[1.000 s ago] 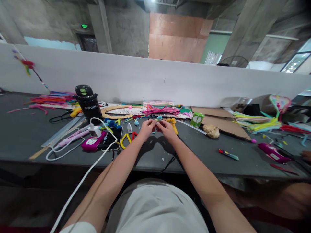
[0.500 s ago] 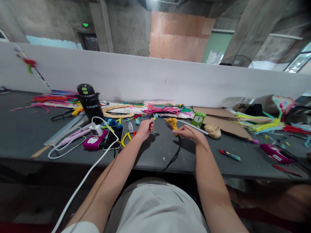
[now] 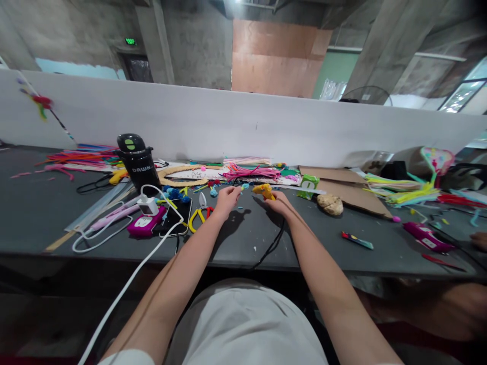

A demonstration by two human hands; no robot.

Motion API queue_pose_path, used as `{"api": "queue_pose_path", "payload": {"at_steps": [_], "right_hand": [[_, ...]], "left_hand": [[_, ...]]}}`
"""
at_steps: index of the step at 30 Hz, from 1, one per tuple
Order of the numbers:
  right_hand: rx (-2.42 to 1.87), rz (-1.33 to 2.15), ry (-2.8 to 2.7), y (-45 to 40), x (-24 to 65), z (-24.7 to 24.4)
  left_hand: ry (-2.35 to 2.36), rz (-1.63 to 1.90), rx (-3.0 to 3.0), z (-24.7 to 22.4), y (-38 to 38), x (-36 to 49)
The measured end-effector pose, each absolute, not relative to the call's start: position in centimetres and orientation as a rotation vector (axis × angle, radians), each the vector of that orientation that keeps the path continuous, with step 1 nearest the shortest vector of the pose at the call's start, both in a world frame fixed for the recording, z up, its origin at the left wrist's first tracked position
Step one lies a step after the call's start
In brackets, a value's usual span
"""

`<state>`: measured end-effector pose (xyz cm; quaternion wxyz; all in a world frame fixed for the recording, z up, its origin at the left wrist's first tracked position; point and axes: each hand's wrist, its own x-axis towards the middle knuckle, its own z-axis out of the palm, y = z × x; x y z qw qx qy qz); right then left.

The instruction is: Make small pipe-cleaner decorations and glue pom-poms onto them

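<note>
My left hand (image 3: 227, 201) is closed in a pinch on a small light-blue and yellow-green fuzzy piece (image 3: 245, 186), whose end sticks out past the fingertips. What it is exactly is too small to make out. Opposite it, my right hand (image 3: 280, 204) wraps round the handle of a yellow glue gun (image 3: 264, 191). The nozzle points left at the blue piece, with a narrow gap between them. A black cord (image 3: 274, 243) hangs from the gun down over the table's front edge. Yellow-and-red-handled pliers (image 3: 197, 217) lie just left of my left hand.
On the left stand a black bottle (image 3: 140, 170) and a magenta power strip (image 3: 142, 225) with a white charger (image 3: 147, 205). Pink pipe cleaners (image 3: 251, 173) lie at the back. A stone-like lump (image 3: 330, 205), cardboard (image 3: 353, 195) and a utility knife (image 3: 357, 241) are on the right.
My right hand has taken a full grip on the glue gun's handle and tilted it, nozzle towards the left hand. The left hand keeps its pinch, turned slightly.
</note>
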<state>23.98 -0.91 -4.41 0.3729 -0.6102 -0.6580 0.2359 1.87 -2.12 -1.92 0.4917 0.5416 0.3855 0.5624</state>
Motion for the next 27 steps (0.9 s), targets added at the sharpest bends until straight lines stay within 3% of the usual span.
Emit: {"api": "queue_pose_path", "payload": {"at_steps": [8,27], "right_hand": [[-1.237,0.95,-1.455,-2.4,22.4,-2.4],[-1.17,0.981,-1.592,-2.8,21.7,-2.8]], "left_hand": [[1.037,1.428,1.251,-2.7,-1.0,1.4],[1.053,1.424,1.211,-2.7,-0.8,1.2]]}}
